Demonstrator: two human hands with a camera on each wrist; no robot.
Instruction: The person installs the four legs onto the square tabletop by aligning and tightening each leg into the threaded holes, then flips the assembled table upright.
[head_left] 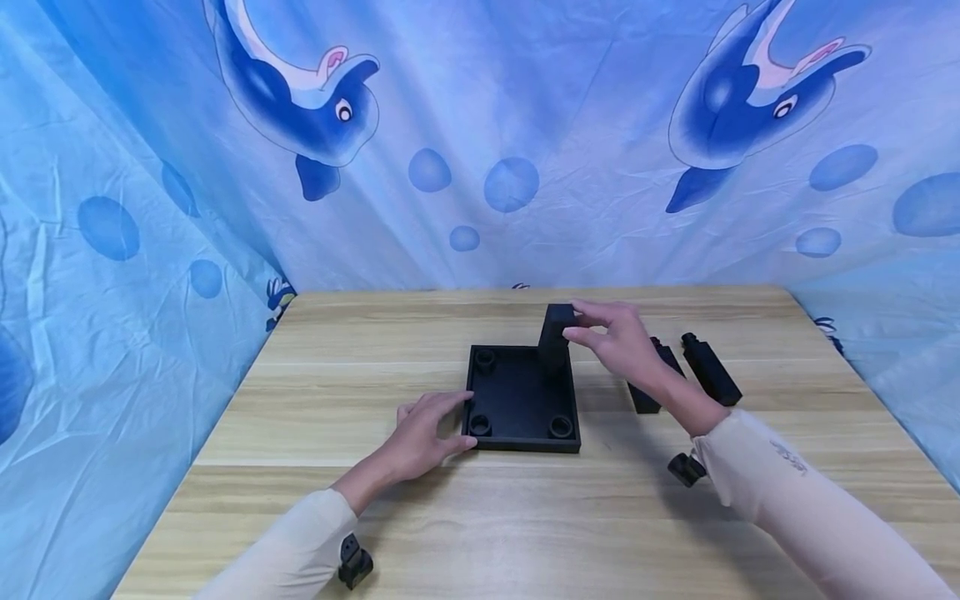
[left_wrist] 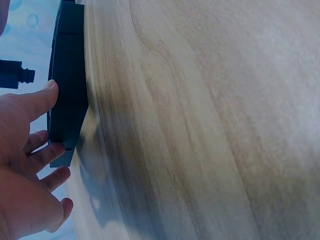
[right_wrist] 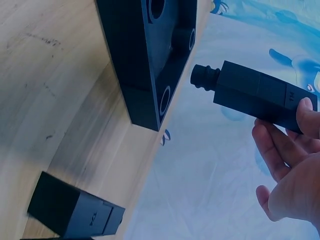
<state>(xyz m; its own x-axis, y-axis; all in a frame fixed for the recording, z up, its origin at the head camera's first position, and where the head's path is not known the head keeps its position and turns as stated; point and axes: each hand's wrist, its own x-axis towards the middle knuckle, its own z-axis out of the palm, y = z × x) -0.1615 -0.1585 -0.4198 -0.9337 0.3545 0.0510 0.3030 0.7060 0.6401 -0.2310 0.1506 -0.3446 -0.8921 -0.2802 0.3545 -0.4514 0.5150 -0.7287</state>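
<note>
A square black tray (head_left: 521, 396) lies flat on the table, with a round socket in each corner that shows. My left hand (head_left: 423, 437) rests against its left side, thumb near the front corner. In the left wrist view, the fairly straight thumb and fingers touch the tray's outer wall (left_wrist: 69, 95). Between thumb and fingers my right hand (head_left: 618, 340) pinches a black square post (right_wrist: 260, 92) near its upper end. Its narrow ridged end points down, apart from the tray in the right wrist view. The tray's back right socket is hidden behind the post in the head view.
Right of the tray, two more black posts lie on the wooden table (head_left: 337, 375): one post (head_left: 645, 398) partly behind my right forearm, the other post (head_left: 711, 371) farther right. A blue dolphin-print curtain (head_left: 480, 108) hangs behind the table and along its sides.
</note>
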